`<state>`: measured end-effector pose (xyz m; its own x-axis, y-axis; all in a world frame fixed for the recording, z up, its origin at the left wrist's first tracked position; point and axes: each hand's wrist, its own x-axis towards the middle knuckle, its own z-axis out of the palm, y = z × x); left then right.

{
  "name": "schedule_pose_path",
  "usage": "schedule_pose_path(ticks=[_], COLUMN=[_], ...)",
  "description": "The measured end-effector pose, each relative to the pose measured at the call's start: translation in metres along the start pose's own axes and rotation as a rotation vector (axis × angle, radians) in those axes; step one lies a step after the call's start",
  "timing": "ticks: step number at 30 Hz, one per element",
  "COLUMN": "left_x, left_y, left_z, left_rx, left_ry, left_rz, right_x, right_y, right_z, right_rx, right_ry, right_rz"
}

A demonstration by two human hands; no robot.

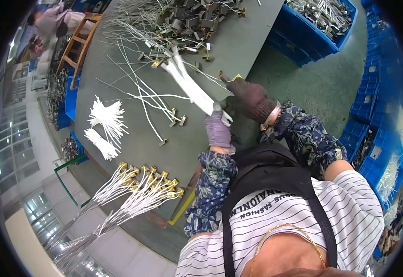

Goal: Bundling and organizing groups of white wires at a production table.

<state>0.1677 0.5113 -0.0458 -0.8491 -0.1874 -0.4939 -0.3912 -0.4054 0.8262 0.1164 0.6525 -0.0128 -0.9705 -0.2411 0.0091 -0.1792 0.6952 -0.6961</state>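
My left hand (218, 130), in a grey-purple glove, is closed round a bundle of long white tubes (190, 87) that slants up and left over the table. Beside it, my right hand (252, 96), in a dark maroon glove, has its fingers bent in around a small wired part (236, 78) with a yellow end. A thin white wire runs from near those fingers toward the pile; the grip itself is partly hidden. Left of the tubes lie several loose white wires (148, 104) with small metal blocks on their ends.
A heap of wired metal blocks (192, 21) covers the table's far end. Short white tubes (105, 115) lie at left. Bundled wires with yellow ends (150, 182) hang over the near-left edge. A blue crate (303, 39) of parts stands at right; a wooden rack (77, 46) is far left.
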Motion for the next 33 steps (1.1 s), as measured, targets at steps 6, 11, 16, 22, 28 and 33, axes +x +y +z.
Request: schedule_pose_path(ticks=[6,11,16,22,28,33], left_x=[0.039,0.109,0.147,0.110,0.123,0.065], left_y=[0.065,0.068,0.073,0.024,0.059,0.058], left_z=[0.037,0.036,0.023,0.035,0.028,0.031], left_rx=[0.404,-0.205,-0.264,-0.281,-0.234,0.270], left_ry=[0.077,0.202,0.180,0.157,0.149,0.230], left_rz=[0.126,-0.023,0.027,-0.002,0.092,0.294], right_x=[-0.011,-0.083,-0.241,-0.289,-0.340,-0.335], right_y=[-0.030,0.012,0.081,0.117,0.170,0.149], right_z=[-0.009,-0.019,-0.047,-0.094,-0.102,-0.106], right_rx=[-0.040,0.201,0.628,0.595,0.160,0.490], right_ry=[-0.029,-0.097,-0.391,-0.368,-0.618,-0.381], right_rz=[0.024,-0.387,0.506,1.026,0.237,1.089])
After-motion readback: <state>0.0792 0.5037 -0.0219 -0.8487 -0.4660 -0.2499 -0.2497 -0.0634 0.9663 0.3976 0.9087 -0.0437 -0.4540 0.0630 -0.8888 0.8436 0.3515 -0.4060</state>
